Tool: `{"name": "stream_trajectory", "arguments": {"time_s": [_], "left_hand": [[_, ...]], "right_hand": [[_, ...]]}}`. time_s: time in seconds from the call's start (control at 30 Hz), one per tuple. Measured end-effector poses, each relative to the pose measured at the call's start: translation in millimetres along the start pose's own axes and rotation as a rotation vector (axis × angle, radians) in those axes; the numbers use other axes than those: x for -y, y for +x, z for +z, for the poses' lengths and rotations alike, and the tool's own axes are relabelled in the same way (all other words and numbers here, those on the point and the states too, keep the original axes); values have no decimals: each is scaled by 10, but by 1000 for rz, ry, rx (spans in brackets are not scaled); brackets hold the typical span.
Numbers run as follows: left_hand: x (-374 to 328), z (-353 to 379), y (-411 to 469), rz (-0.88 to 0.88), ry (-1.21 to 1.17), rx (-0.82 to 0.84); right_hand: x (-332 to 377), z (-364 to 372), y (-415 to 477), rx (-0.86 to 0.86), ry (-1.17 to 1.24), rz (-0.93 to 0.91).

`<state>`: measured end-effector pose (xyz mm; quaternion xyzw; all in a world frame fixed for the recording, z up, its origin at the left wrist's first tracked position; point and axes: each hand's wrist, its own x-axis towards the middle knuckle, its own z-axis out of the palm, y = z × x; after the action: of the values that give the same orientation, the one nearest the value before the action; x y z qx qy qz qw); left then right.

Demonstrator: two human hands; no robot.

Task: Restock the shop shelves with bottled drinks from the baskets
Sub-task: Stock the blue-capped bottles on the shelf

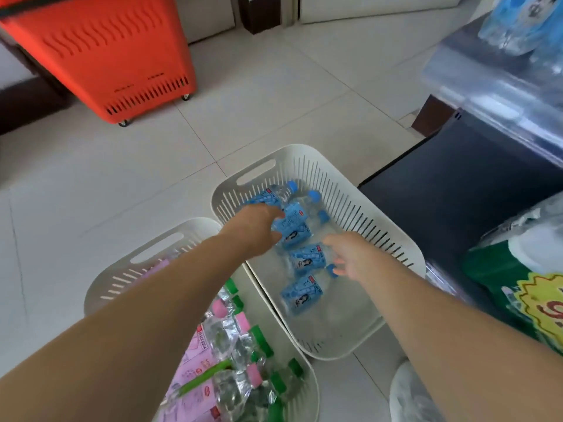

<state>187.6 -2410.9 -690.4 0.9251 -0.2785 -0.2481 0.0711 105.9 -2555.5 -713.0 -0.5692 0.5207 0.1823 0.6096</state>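
Note:
A white slotted basket (344,190) on the floor holds several clear bottles with blue labels and blue caps. My left hand (256,229) reaches into it and grips one blue-labelled bottle (291,222) near the basket's middle. My right hand (350,254) is in the same basket, its fingers curled round the neck of a second blue-labelled bottle (307,258), whose blue cap shows between them. Another blue-labelled bottle (301,295) lies loose below. More blue-labelled bottles (518,22) stand on the shop shelf (493,83) at the upper right.
A second white basket (158,248) at the lower left holds bottles with pink and green caps. An orange wheeled basket (106,56) stands at the upper left on the tiled floor. A dark lower shelf (457,184) and a green wrapped pack (502,287) are at the right.

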Motion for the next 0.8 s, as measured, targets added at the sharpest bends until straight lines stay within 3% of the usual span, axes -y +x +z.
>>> {"name": "stream_trajectory", "arguments": {"time_s": [0.17, 0.4, 0.53, 0.8], "left_hand": [[8, 198, 466, 10, 34, 86], [10, 592, 918, -108, 70, 128], [13, 761, 1037, -124, 107, 149], [-21, 918, 1099, -200, 144, 6]], "right_hand": [[-168, 50, 494, -33, 69, 161], [-384, 109, 867, -26, 43, 391], [-544, 162, 1026, 36, 88, 417], [-788, 177, 1112, 86, 236, 390]]}}
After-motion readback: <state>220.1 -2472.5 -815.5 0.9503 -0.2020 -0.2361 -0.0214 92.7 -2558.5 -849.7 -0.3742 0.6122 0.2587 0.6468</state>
